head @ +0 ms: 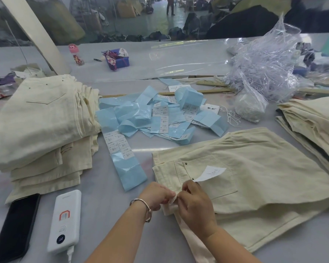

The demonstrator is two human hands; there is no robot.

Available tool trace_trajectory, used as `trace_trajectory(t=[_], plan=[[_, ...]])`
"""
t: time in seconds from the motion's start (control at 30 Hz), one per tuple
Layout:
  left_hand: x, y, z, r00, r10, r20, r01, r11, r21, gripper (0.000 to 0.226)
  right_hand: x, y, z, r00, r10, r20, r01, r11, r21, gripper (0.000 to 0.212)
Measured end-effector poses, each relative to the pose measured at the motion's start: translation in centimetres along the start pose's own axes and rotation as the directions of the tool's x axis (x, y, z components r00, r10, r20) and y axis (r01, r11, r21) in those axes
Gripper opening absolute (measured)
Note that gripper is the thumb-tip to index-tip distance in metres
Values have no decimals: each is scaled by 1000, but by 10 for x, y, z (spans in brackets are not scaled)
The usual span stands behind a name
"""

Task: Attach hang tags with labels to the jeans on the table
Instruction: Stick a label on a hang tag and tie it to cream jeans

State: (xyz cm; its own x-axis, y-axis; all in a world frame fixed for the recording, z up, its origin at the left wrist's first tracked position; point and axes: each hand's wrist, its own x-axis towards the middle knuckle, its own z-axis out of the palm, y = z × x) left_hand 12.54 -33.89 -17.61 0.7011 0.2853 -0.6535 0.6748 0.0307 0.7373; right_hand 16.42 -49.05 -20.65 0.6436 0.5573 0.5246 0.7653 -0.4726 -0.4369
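At the near edge of the table, the left hand (157,195) and right hand (195,203) both pinch the waistband of the cream cotton jeans (254,168). If the grip slackens, the white paper hang tag (210,173) could likely slip loose before it is secured. It rests on the back pocket, just beyond the right fingertips, beside a rivet

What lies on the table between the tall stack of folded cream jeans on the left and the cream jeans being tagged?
In the head view, a long light-blue label backing strip carrying white stickers lies there.
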Motion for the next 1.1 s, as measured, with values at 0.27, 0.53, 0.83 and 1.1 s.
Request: trace_trajectory(t=[0.27, 0.53, 0.83, 1.1], plan=[[7, -1, -5, 989, -122, 80, 143, 919, -368, 5, 1, 1, 8, 994, -107, -30, 102, 983, -156, 11], [11, -5, -2, 998, -56, -23, 50, 976, -213, 22, 3, 8, -3, 991, -115, 62, 118, 992, -46, 11], [19, 33, 2, 953, 221, -208, -292, 856, -426, 13, 59, 43, -47, 997, 47, 62, -56, 986, 160, 42], [23, 30, 2, 914, 276, -297, -352, 903, -246, 18, 73, 55, -24, 780, 185, 597, -384, 896, 224, 36]])
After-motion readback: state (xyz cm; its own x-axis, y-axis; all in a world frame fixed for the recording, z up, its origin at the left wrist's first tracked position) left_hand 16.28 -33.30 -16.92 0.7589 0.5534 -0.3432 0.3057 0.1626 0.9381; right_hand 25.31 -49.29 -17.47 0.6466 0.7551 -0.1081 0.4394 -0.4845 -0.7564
